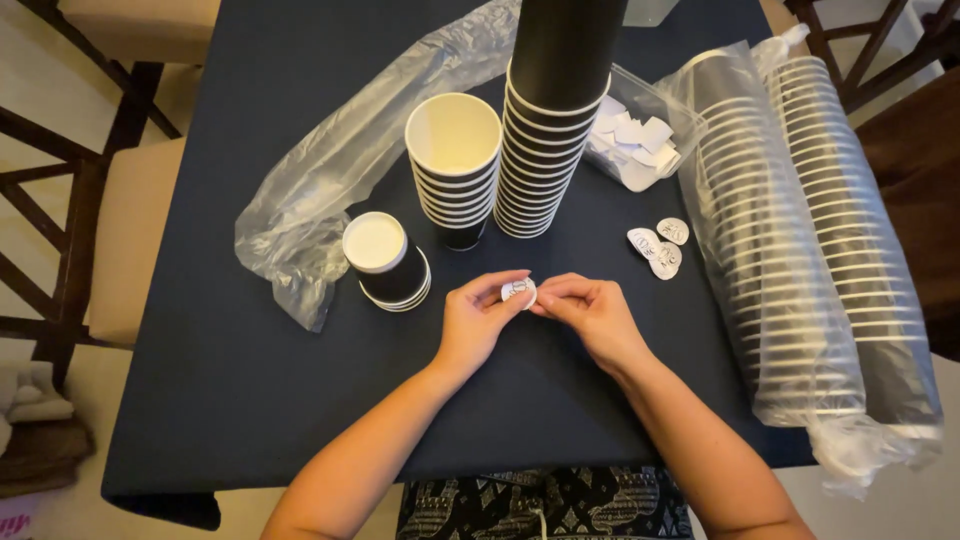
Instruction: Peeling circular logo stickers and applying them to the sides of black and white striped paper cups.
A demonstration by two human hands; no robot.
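Between both hands' fingertips, round sticker.

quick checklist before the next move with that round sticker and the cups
1. Round sticker pinched between left hand and right hand: ok.
2. Backing peeled off: cannot tell.
3. Short cup stack within reach, upside down: ok.
4. Spare stickers loose on the table: ok.
5. Tall cup stack upright, clear of the hands: ok.
6. Sleeved cups lie well onto the table: ok.
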